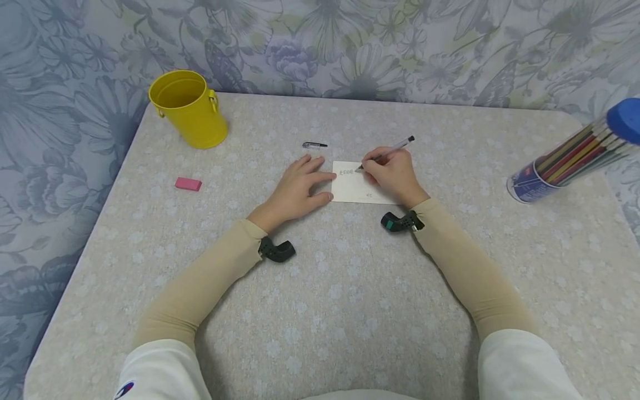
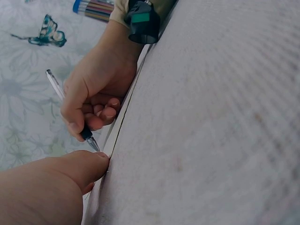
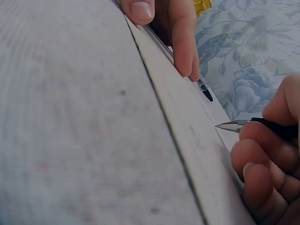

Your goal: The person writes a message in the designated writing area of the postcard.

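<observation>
A small cream card (image 1: pixel 350 191) lies flat on the table with a short row of handwritten characters along its upper left part. My right hand (image 1: pixel 395 172) pinches a clear-barrelled pen (image 1: pixel 401 144), its tip at the card's surface just past the writing. The pen's metal tip (image 3: pixel 229 125) shows close up in the right wrist view. My left hand (image 1: pixel 300 186) is spread on the table, with the thumb and index fingertip touching the card's left edge. Beyond that hand lies the black and clear pen cap (image 1: pixel 315 145).
A yellow bucket (image 1: pixel 202 119) stands at the back left, with a pink eraser (image 1: pixel 188 184) in front of it. To the right, a blue-lidded clear tube of coloured pencils (image 1: pixel 575 153) stands tilted in view. Flowered wallpaper (image 1: pixel 370 50) borders the table's far edge.
</observation>
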`<state>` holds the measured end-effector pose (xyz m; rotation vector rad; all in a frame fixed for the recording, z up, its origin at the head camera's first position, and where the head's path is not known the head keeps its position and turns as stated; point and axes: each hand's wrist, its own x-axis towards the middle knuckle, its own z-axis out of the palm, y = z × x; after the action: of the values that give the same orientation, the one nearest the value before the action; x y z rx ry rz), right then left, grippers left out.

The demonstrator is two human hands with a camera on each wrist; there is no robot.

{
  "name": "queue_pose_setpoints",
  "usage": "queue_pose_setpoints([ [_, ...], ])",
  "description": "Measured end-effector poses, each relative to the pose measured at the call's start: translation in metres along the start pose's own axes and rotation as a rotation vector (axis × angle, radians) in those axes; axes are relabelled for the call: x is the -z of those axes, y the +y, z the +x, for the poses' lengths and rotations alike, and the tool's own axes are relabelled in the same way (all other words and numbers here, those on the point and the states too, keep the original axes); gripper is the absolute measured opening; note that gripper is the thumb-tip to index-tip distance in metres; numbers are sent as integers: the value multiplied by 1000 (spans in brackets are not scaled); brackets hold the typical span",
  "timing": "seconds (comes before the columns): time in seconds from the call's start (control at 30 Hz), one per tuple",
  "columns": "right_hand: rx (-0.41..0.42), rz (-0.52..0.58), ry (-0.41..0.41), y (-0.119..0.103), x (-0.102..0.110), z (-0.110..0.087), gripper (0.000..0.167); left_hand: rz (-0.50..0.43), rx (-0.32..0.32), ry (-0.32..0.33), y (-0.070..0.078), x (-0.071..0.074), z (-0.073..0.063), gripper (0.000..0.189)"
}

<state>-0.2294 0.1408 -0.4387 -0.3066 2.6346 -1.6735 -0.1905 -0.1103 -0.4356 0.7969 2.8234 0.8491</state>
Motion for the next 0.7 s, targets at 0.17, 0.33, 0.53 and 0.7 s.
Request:
queue_pose_setpoints([
  [0.17, -5, 12, -7, 0, 0, 0, 16, 0, 2, -4, 0, 0, 0, 46],
  [0.33, -6, 1, -5, -3, 0, 0, 17, -2, 4, -1, 2, 2, 0, 46],
  [0.53, -5, -10, 17, -7, 1, -1, 16, 1, 5, -4, 3, 3, 0, 46],
  [0.7, 7, 19, 13, -6, 1, -1, 17, 3, 4, -4, 1, 2, 1, 46],
])
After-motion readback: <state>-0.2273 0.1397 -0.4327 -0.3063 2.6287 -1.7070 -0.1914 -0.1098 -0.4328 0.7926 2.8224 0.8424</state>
